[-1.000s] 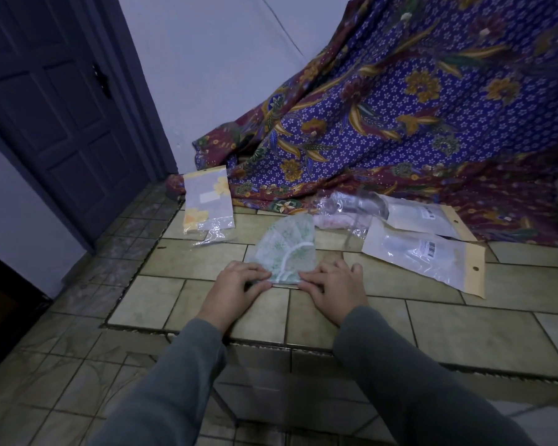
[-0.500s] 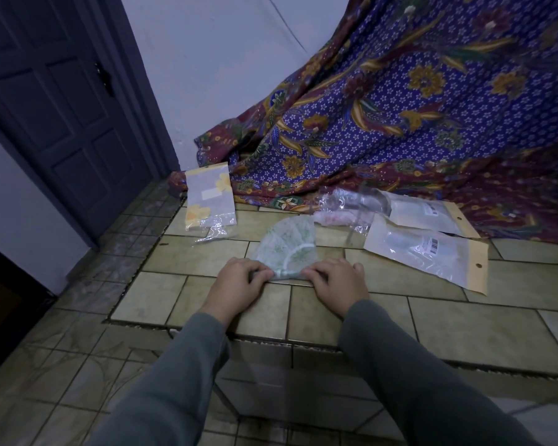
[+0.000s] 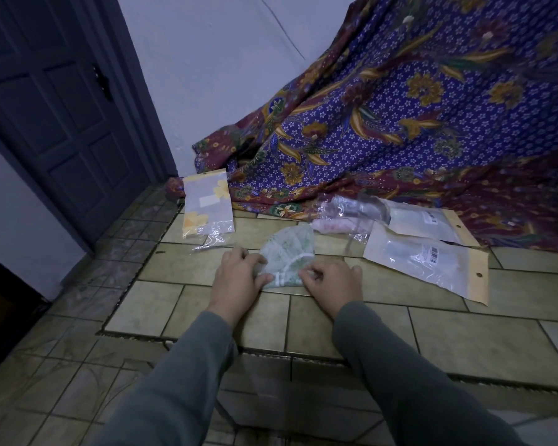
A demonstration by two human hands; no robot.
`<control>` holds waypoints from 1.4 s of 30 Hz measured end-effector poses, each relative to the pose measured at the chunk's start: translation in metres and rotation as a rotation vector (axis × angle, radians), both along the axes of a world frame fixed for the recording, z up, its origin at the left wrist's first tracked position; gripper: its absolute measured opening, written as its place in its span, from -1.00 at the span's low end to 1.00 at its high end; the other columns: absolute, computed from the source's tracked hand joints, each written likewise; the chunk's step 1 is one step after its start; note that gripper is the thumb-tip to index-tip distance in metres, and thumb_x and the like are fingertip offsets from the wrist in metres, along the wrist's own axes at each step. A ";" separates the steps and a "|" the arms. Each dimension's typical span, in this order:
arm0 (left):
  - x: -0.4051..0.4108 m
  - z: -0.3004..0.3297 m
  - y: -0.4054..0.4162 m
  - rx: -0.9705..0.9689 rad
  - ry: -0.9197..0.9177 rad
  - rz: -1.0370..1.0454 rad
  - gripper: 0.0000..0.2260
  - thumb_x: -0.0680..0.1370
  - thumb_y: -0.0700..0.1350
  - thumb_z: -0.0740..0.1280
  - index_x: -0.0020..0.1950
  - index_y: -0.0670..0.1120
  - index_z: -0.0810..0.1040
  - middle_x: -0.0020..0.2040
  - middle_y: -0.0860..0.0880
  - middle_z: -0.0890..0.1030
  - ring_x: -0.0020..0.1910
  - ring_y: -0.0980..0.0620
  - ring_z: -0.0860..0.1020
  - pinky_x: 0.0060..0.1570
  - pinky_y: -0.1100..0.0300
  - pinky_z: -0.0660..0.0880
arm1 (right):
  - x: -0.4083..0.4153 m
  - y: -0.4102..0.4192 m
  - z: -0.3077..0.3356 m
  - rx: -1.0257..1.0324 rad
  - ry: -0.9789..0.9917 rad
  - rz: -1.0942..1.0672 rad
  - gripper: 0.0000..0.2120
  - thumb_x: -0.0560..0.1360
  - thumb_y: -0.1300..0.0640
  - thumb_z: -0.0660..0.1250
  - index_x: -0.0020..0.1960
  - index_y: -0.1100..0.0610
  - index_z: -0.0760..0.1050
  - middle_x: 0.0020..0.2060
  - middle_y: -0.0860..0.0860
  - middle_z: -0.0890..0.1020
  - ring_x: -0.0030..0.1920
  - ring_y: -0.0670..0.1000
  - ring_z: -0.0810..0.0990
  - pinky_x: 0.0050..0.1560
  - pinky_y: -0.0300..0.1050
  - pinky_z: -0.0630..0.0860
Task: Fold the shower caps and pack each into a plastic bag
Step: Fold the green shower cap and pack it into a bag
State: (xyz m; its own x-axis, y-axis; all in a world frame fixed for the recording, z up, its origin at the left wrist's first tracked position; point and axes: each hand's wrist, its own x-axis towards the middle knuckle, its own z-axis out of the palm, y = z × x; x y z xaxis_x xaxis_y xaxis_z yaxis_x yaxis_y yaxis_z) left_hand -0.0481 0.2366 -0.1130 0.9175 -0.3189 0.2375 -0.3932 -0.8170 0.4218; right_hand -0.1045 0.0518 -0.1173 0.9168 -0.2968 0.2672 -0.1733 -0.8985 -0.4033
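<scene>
A pale green patterned shower cap (image 3: pixel 287 252) lies folded into a fan shape on the tiled ledge (image 3: pixel 432 336), its white elastic hem towards me. My left hand (image 3: pixel 239 278) grips the cap's left corner with fingers curled over it. My right hand (image 3: pixel 332 281) pinches the hem at the right corner. A pink shower cap (image 3: pixel 332 225) lies behind, partly under a crumpled clear plastic bag (image 3: pixel 351 209). Two flat plastic bags with tan header strips (image 3: pixel 429 262) (image 3: pixel 426 220) lie to the right. A packed bag with yellow flowers (image 3: pixel 207 207) lies at the back left.
A purple and maroon batik cloth (image 3: pixel 400 123) drapes over something behind the ledge and onto its far edge. A dark door (image 3: pixel 55 107) stands at the left beside a pale wall. The ledge drops to a tiled floor (image 3: pixel 62 365) at its front and left.
Both hands have drawn the cap's near corners closer together, so the cap looks narrower and more bunched. The camera view has shifted slightly; the other bags stay put.
</scene>
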 end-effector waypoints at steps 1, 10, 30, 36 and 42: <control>-0.001 -0.001 -0.001 -0.014 -0.027 -0.032 -0.78 0.47 0.01 0.42 0.09 0.03 0.58 0.02 0.00 0.45 0.09 -0.02 0.38 0.07 0.12 0.37 | 0.000 0.000 -0.001 -0.035 -0.025 0.007 -0.76 0.49 -0.15 0.20 -0.10 -0.11 0.61 -0.21 -0.13 0.64 -0.05 -0.05 0.51 -0.13 -0.09 0.03; -0.010 -0.012 0.007 -0.080 -0.116 -0.317 -0.80 0.53 -0.04 0.28 0.08 -0.02 0.62 -0.03 0.03 0.55 -0.03 0.04 0.50 -0.01 0.21 0.45 | -0.007 -0.004 -0.015 -0.211 -0.280 0.192 -0.77 0.46 -0.08 0.20 -0.19 -0.08 0.62 -0.20 -0.16 0.61 -0.20 0.03 0.52 -0.17 -0.10 0.11; -0.013 -0.017 0.022 -0.133 -0.052 -0.303 -0.71 0.52 0.10 0.24 0.07 0.02 0.67 -0.05 0.08 0.63 -0.04 0.12 0.49 0.04 0.37 0.37 | -0.017 -0.009 0.004 -0.177 0.144 0.212 -0.66 0.52 -0.26 0.15 0.21 -0.23 0.52 0.09 -0.20 0.56 0.11 -0.03 0.43 -0.06 -0.06 0.08; -0.029 -0.020 0.021 -0.171 -0.066 -0.273 -0.71 0.52 0.10 0.22 0.03 0.02 0.67 -0.10 0.10 0.62 -0.08 0.14 0.47 0.00 0.38 0.36 | -0.031 -0.015 0.003 -0.186 0.143 0.261 -0.68 0.54 -0.25 0.12 0.22 -0.25 0.50 0.07 -0.22 0.56 0.08 -0.06 0.43 -0.11 -0.08 0.01; -0.032 -0.014 0.014 -0.138 -0.090 -0.208 -0.68 0.52 0.11 0.16 -0.02 0.02 0.66 -0.12 0.08 0.65 -0.13 0.01 0.52 -0.06 0.13 0.48 | -0.032 -0.019 -0.001 -0.261 0.061 0.301 -0.64 0.54 -0.24 0.08 0.11 -0.17 0.58 -0.02 -0.18 0.62 -0.04 -0.01 0.51 -0.16 -0.08 -0.01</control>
